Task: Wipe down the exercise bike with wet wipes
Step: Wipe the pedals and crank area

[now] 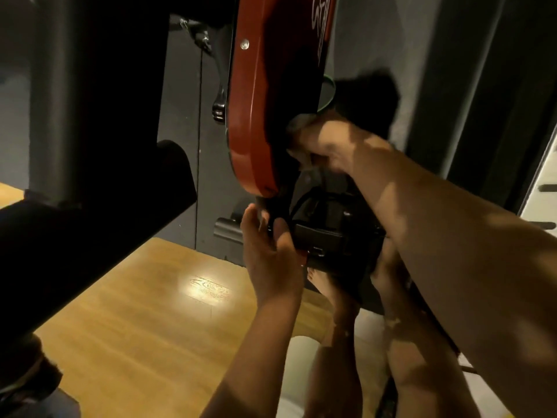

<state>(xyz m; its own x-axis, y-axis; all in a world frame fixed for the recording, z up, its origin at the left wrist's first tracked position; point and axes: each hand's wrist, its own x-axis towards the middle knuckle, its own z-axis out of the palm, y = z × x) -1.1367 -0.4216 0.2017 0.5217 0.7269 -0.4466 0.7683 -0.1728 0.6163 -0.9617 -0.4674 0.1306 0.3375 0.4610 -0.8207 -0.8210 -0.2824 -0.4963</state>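
Observation:
The exercise bike's red flywheel cover (256, 116) hangs in the upper middle of the view, with a black pedal (325, 233) below its lower end. My right hand (325, 143) presses a crumpled wet wipe (298, 128) against the right side of the red cover, near its lower curve. My left hand (265, 251) grips the left end of the black pedal, thumb on top. The wipe is mostly hidden under my fingers and blurred.
A thick black frame post (90, 101) and a black beam (75, 242) fill the left side. Wooden floor (144, 312) lies below. My bare legs and feet (328, 291) are under the pedal. A dark wall and curtain (482, 86) stand behind.

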